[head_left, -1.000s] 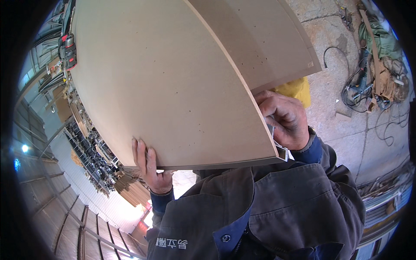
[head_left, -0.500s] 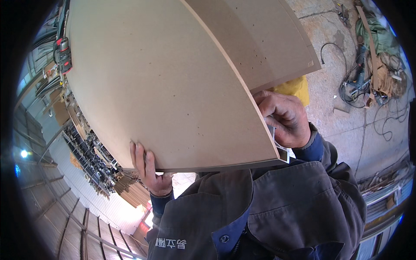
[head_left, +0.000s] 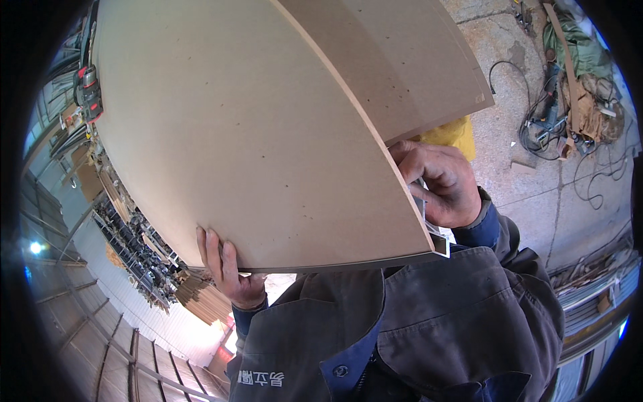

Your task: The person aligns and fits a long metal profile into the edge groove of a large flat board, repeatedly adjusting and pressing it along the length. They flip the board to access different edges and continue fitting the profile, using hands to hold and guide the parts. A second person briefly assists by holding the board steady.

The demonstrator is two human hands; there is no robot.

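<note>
Gripping the beige panel [head_left: 234, 141] at its lower edge, left hand [head_left: 232, 277]

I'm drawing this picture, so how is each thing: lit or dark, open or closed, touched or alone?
Front board: dotted with dark specks, touched
Rear board: partly covered by the front board
Metal channel: open at its end
Left hand: fingers on the front board
Right hand: curled, fingertips hidden
Cordless drill: untouched, on or off unclear
Lamp: lit
Work jacket: worn
</note>
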